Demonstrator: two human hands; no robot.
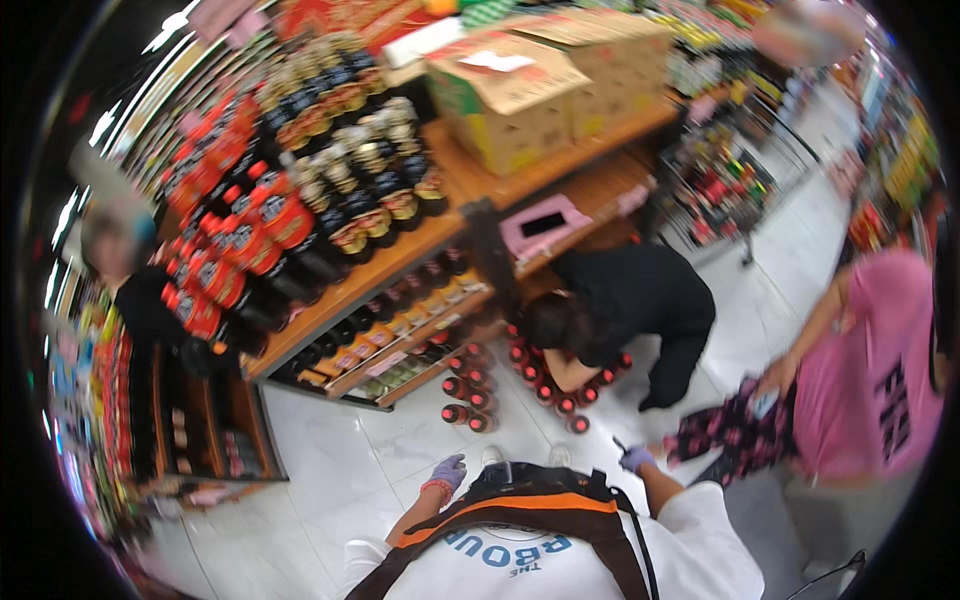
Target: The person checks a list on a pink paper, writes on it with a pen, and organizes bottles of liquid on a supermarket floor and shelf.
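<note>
My left hand (448,472), in a purple glove with a pink-red band at the wrist, hangs beside my body and appears empty. My right hand (637,458), gloved alike, is closed around a dark, slim handheld tool (619,445) whose exact kind is blurred. Before my feet, a group of dark bottles with red caps (478,401) stands upright on the white tiled floor. To the right of it is a second group of red-capped bottles (564,405). Neither hand touches the bottles.
A person in black (637,315) crouches over the second group, arms among the bottles. Another in a pink shirt (870,367) stands at right. A wooden display shelf (442,232) bears dark bottles with red labels (262,210) and cardboard boxes (517,97). Behind stands a loaded shopping cart (727,180).
</note>
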